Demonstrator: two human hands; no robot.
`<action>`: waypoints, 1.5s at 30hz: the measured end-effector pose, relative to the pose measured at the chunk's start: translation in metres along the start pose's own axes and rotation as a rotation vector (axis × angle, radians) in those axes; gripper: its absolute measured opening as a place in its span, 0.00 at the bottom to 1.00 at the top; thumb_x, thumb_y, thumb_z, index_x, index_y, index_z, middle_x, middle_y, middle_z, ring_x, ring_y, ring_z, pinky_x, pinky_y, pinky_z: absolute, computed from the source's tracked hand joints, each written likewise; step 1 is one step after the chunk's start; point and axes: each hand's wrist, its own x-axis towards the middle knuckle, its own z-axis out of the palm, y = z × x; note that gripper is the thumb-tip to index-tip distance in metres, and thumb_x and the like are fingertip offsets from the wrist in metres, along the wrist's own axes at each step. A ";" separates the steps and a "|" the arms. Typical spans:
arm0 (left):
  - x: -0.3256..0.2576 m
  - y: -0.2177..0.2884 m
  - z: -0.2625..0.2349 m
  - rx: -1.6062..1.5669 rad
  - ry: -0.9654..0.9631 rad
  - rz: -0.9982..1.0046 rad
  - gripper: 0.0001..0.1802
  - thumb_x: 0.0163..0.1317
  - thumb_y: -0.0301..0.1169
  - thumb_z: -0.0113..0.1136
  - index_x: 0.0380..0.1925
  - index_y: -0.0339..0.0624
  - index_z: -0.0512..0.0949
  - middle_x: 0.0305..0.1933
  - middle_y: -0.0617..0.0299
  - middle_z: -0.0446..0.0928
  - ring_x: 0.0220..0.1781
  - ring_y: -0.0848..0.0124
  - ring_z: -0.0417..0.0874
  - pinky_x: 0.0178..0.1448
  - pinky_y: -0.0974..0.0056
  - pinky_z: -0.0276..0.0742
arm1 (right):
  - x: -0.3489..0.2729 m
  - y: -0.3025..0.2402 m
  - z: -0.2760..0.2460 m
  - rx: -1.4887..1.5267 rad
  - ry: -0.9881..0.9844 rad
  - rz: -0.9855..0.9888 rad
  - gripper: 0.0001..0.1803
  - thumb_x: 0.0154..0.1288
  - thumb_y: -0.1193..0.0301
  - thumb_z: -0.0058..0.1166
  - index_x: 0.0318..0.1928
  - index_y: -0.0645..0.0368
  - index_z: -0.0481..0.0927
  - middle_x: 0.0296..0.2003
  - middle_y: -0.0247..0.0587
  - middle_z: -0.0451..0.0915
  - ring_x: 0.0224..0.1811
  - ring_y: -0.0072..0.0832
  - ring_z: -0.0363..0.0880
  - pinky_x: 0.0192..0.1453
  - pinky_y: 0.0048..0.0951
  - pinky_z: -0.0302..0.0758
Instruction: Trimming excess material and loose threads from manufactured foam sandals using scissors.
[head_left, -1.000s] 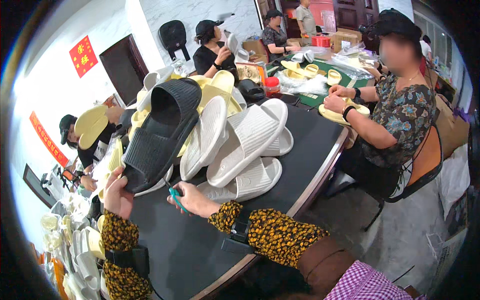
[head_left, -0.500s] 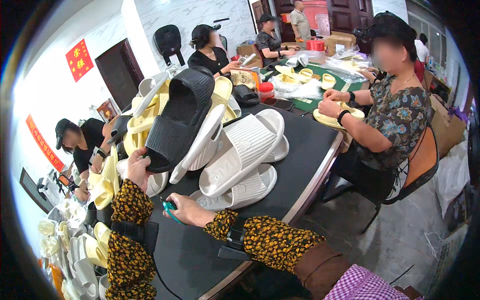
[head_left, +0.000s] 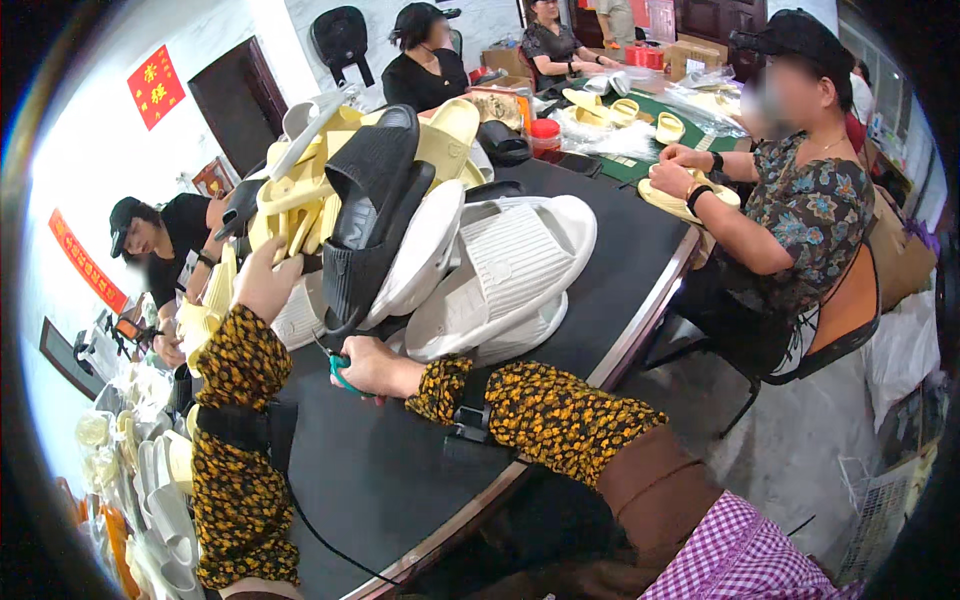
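Note:
My left hand (head_left: 266,285) is at the lower edge of a yellow slipper (head_left: 298,205) in the pile, its fingers bent around the edge and partly hidden. In my right hand (head_left: 378,368) is a small pair of scissors (head_left: 342,372) with teal handles, the blades pointing up and left. Just beyond the scissors, two black slippers (head_left: 362,215) lean on the pile, one against the other. A white slipper (head_left: 415,250) stands tilted beside them. Farther right, a ribbed white slipper (head_left: 505,262) rests on another pale one (head_left: 525,330).
The dark table (head_left: 400,480) has a pale edge curving along the right. A co-worker (head_left: 800,200) sits across that edge, handling a yellow slipper (head_left: 690,195). More slippers (head_left: 165,500) are heaped at lower left. A red-lidded jar (head_left: 545,138) stands behind the pile.
My left hand has let go of the black slipper and moved left to the yellow one. That black slipper now lies on the pile. My right hand keeps the scissors, almost in place.

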 end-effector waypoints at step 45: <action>0.009 0.171 0.096 -0.022 -0.234 0.208 0.33 0.54 0.50 0.59 0.55 0.45 0.67 0.46 0.43 0.76 0.52 0.47 0.75 0.54 0.51 0.70 | -0.027 0.021 -0.151 -0.088 -0.258 0.021 0.13 0.56 0.66 0.61 0.38 0.60 0.78 0.22 0.33 0.76 0.17 0.17 0.72 0.19 0.21 0.73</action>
